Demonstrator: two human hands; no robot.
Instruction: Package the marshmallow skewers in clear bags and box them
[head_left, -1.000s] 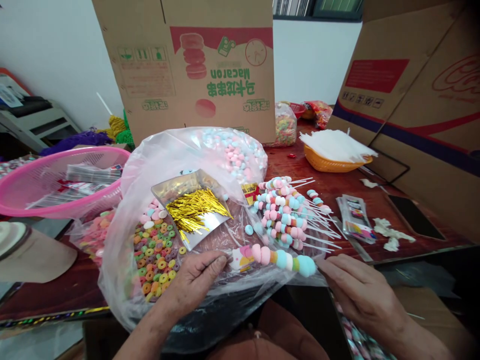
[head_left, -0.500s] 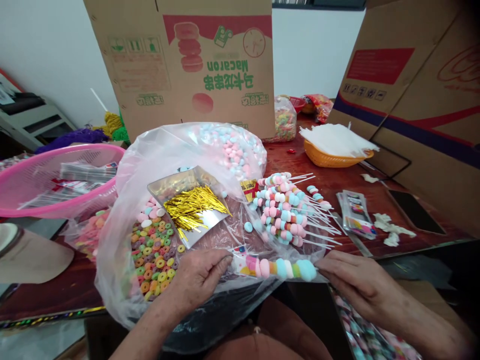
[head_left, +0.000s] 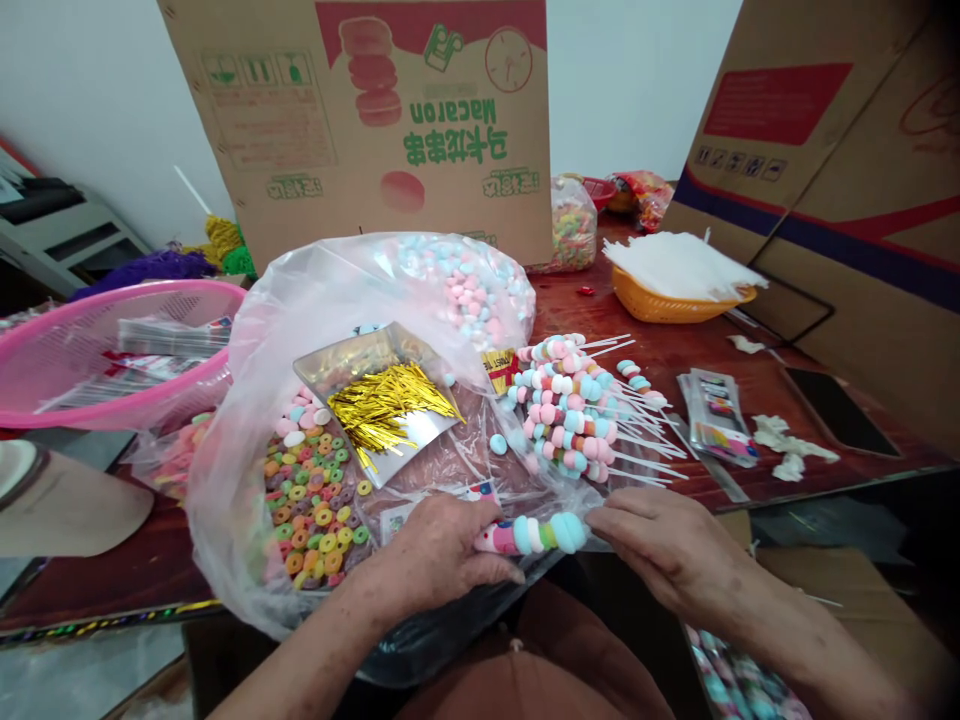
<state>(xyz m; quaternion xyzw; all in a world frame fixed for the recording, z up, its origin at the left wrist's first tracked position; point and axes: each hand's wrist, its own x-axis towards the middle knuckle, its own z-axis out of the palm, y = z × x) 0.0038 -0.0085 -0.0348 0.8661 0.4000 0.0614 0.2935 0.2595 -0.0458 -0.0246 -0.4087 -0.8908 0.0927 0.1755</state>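
A marshmallow skewer (head_left: pixel 540 534) with pink, blue, white and green pieces lies level between my hands, partly inside a printed clear bag. My left hand (head_left: pixel 442 545) is closed around the bagged end, hiding part of it. At the other end, my right hand (head_left: pixel 652 545) has its fingers pressed together by the last blue marshmallow, where the stick would be; the stick itself is hidden. Beyond them lies a pile of marshmallow skewers (head_left: pixel 574 410) with white sticks pointing right. Gold twist ties (head_left: pixel 390 405) rest on a silvery pouch, and ring-shaped candies (head_left: pixel 319 510) are to the left.
A large plastic bag (head_left: pixel 262 310) holds loose marshmallows (head_left: pixel 476 295). Around it stand a pink basket (head_left: pixel 82 400), a cup (head_left: pixel 82 505), an orange basket (head_left: pixel 656 302) of white sticks, flat printed bags (head_left: pixel 716 415), a phone (head_left: pixel 840 410) and cardboard boxes (head_left: pixel 352 130).
My left hand has moved right along the skewer, and my right hand has moved left. More of the skewer is covered by the left hand. The view has shifted slightly.
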